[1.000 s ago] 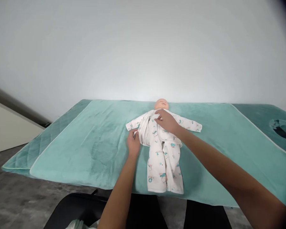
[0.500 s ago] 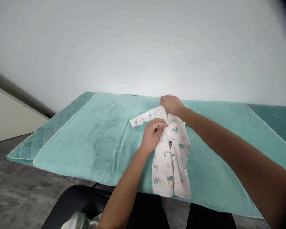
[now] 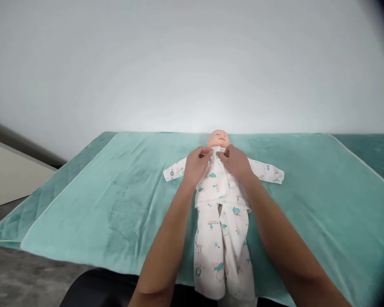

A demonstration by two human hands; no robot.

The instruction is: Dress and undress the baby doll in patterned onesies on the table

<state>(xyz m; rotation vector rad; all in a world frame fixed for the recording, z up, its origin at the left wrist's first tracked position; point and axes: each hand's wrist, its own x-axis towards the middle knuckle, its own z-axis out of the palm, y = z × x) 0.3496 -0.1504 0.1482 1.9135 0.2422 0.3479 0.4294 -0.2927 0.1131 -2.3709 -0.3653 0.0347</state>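
Observation:
A baby doll (image 3: 218,139) lies on its back, its head toward the wall and both arms stretched out sideways. It wears a white long-sleeved top (image 3: 216,183) and matching trousers (image 3: 209,251), both printed with small teal and pink figures. My left hand (image 3: 197,165) has its fingers closed on the top's front, just below the collar on the left. Opposite it, my right hand (image 3: 236,163) pinches the top at the collar's right side. The front panels overlap across the chest; the fastening between my fingertips is too small to make out.
A teal padded cover (image 3: 124,204) with a quilted border spreads under the doll. The white wall (image 3: 192,64) stands right behind it. A black chair (image 3: 96,288) is at the front edge, and a pale panel (image 3: 13,175) leans at far left.
My right hand has come down from the doll's head to the collar, uncovering the face. My left hand has moved up to the collar. A front panel now lies across the chest.

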